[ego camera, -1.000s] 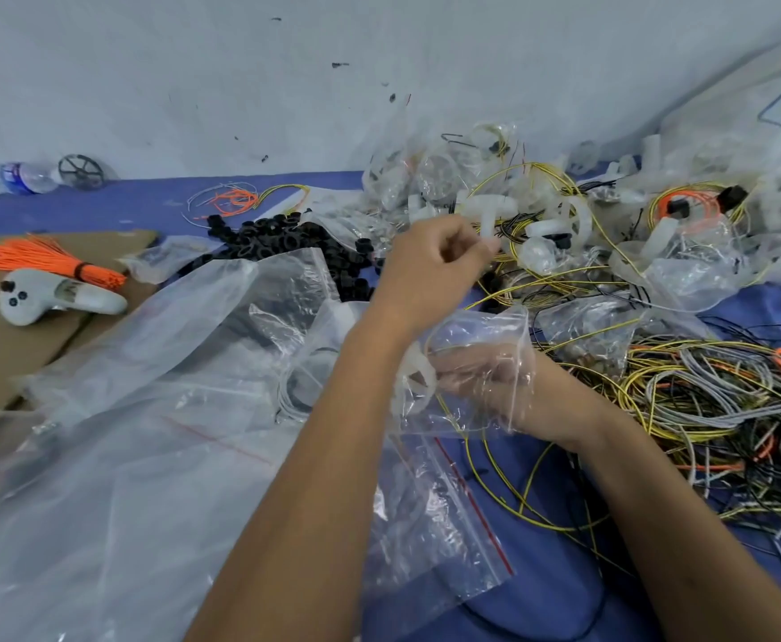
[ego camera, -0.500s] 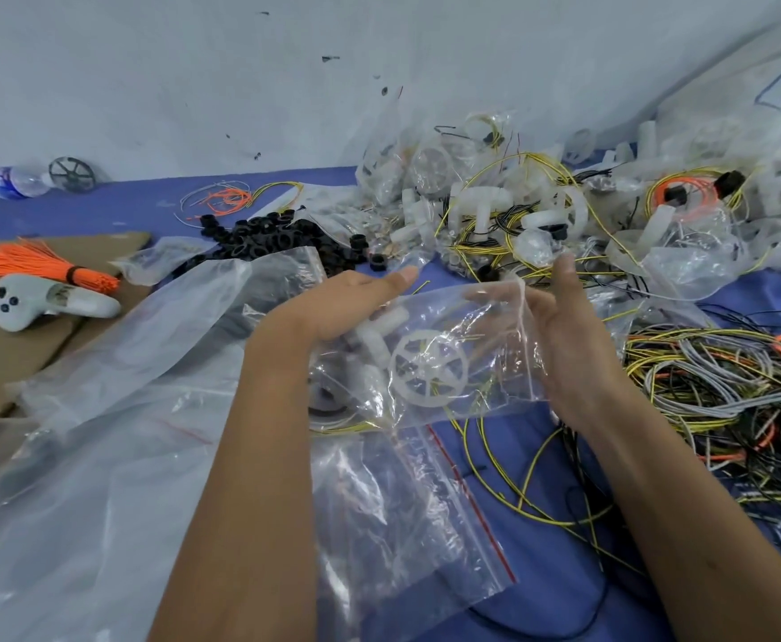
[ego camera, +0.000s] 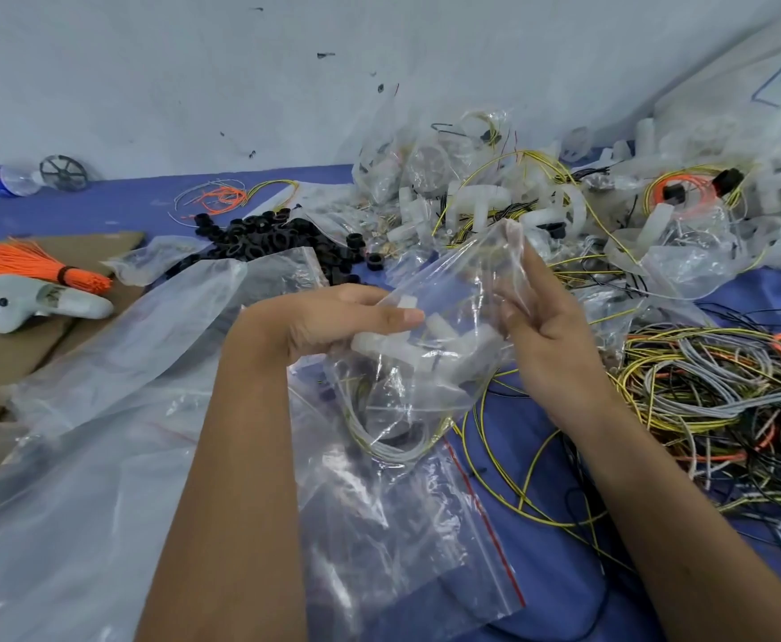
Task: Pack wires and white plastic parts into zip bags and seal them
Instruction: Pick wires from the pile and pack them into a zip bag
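Clear plastic crinkles under both hands: the left hand (ego camera: 333, 324) grips the left side of a zip bag (ego camera: 430, 363), fingers curled round the film and thumb lying along it, while the right hand (ego camera: 543, 326) holds the bag's right edge with fingers nearly straight, running up along the film to its upper corner. The bag is held above the blue table (ego camera: 532, 484), its long axis tilted, open end pointing up and to the right, bottom hanging down-left. Inside sit white plastic parts (ego camera: 425, 349) near the middle and a coil of wires (ego camera: 393, 449) at the bottom. Beneath it lies an empty bag with a red strip (ego camera: 481, 507). Right of the hands spreads a tangle of loose wires (ego camera: 713, 400); behind, black rings (ego camera: 268, 238).
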### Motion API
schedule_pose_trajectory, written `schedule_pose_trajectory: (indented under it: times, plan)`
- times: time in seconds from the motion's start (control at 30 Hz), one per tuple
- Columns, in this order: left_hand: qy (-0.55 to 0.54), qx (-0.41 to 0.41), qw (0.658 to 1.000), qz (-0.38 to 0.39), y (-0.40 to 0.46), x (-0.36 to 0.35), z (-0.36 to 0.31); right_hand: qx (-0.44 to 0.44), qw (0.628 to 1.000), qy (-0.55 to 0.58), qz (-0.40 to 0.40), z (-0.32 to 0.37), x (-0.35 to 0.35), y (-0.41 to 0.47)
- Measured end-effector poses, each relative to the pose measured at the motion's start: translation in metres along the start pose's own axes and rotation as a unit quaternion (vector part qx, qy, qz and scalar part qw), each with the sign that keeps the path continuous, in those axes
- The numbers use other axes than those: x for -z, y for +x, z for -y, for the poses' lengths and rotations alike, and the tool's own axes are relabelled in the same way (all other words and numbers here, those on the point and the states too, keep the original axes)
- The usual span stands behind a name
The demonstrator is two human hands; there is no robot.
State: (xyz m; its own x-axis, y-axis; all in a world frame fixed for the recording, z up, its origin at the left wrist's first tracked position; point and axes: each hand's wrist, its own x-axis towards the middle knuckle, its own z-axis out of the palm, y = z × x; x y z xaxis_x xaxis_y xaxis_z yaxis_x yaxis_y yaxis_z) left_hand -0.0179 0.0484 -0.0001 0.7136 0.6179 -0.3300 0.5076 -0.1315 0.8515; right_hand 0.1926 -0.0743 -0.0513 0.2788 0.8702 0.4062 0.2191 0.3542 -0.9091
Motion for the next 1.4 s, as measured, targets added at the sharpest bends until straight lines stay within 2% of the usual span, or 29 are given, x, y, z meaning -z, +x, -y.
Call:
schedule_pose_trajectory:
  times: [0.2, 0.33, 0.43, 0.57, 0.7, 0.83, 0.93, 1.03, 1.17, 1.4]
  plan:
    - [-0.073, -0.036, 0.996, 0.022, 0.005, -0.004, -0.003, 0.045, 0.997, -0.003, -0.062, -0.005, 0.003, 0.002]
    - [-0.094, -0.069, 0.99, 0.084, 0.004, -0.004, -0.001, 0.041, 0.97, -0.095, -0.22, -0.009, 0.013, 0.005]
    - [-0.118, -0.073, 0.987, 0.083, 0.005, -0.007, 0.001, 0.007, 0.96, -0.073, -0.269, -0.012, 0.02, 0.007]
    - [-0.147, -0.075, 0.984, 0.07, 0.008, -0.014, -0.003, 0.027, 0.972, -0.014, -0.232, -0.004, 0.012, 0.007]
    - [-0.091, -0.018, 0.995, 0.045, 0.013, -0.027, -0.01, 0.029, 0.985, 0.041, -0.163, 0.005, 0.005, 0.005]
    - [-0.109, -0.013, 0.989, 0.101, 0.014, -0.034, -0.018, -0.002, 0.994, 0.061, -0.093, 0.004, 0.005, 0.003]
    - [-0.117, -0.053, 0.984, 0.127, 0.015, -0.037, -0.021, -0.023, 0.996, 0.063, -0.051, 0.005, 0.002, 0.001]
    - [-0.144, -0.051, 0.98, 0.127, 0.018, -0.039, -0.018, -0.057, 0.991, 0.087, -0.088, 0.004, 0.003, 0.0]
    - [-0.187, -0.04, 0.978, 0.082, 0.024, -0.037, -0.008, -0.113, 0.976, 0.107, -0.151, 0.002, 0.009, 0.002]
    - [-0.171, -0.092, 0.966, 0.171, 0.023, -0.035, -0.008, -0.171, 0.955, 0.156, -0.184, 0.011, 0.005, 0.001]
